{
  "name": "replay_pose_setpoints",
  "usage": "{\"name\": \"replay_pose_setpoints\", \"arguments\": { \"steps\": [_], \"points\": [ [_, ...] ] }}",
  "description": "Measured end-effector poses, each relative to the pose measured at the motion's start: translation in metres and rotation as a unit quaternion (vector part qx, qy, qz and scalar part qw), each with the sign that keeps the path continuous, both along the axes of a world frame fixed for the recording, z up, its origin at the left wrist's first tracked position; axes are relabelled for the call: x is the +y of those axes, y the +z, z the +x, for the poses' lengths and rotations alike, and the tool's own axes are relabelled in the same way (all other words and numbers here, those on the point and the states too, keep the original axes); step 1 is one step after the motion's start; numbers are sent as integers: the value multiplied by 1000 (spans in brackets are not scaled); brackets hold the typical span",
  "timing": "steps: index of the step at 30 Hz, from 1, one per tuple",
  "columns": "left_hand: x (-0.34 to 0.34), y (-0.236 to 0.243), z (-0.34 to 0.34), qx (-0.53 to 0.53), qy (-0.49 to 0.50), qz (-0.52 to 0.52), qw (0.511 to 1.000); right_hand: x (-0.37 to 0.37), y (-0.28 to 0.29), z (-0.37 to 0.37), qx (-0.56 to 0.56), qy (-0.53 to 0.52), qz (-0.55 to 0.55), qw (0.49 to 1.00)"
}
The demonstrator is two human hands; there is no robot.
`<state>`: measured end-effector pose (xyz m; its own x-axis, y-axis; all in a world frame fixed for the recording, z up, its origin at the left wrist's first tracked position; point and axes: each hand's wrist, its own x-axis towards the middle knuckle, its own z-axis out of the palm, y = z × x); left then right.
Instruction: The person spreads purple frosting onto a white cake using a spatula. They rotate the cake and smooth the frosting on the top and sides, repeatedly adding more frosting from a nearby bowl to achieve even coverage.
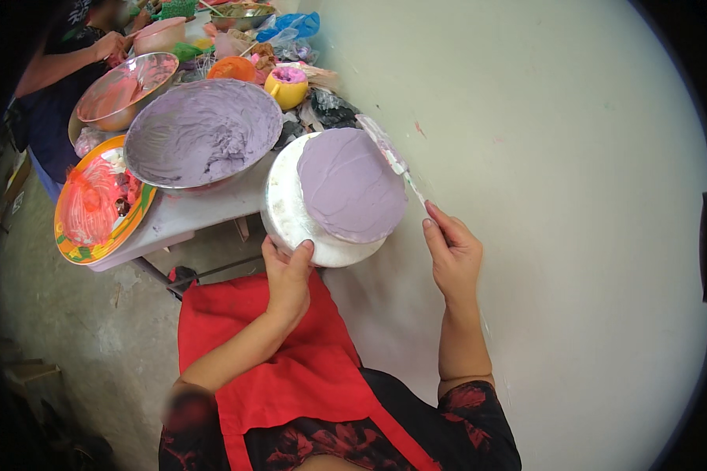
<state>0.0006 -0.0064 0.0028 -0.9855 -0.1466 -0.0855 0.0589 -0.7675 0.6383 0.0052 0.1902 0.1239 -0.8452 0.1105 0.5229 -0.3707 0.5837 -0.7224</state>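
Note:
A round cake [349, 184] covered in pale purple frosting sits on a white round stand [287, 208] at the middle of the view. My left hand [289, 275] grips the stand's front edge, thumb on top. My right hand [454, 251] holds a spatula [408, 177] by its handle; the frosting-smeared blade lies along the cake's upper right side. A large steel bowl [173, 133] of purple frosting stands on the table to the left of the cake.
The table [181, 220] also bears an orange-rimmed tray [88, 251] with piping bags, a bowl of pink frosting [118, 102], a yellow mug [285, 94] and crumpled bags [330, 110]. A co-worker's arm [59, 71] reaches in upper left. A pale wall fills the right.

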Motion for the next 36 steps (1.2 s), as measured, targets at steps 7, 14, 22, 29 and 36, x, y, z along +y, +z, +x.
{"name": "replay_pose_setpoints", "arguments": {
  "steps": [7,14,22,29,36],
  "points": [
    [0,1,1,0,0,2,1000,-14,-2,-1,-11,31,49,998],
    [1,-3,0,14,1,9,1000,-21,-7,13,9,94,118,989],
    [2,-4,-2,11,-2,29,1000,-26,2,37,-15,165,146,975],
    [1,-4,-1,7,9,9,1000,3,11,34,15,25,91,995],
    [2,-2,0,9,7,5,1000,13,-15,16,-1,-18,11,1000]
  ]
}}
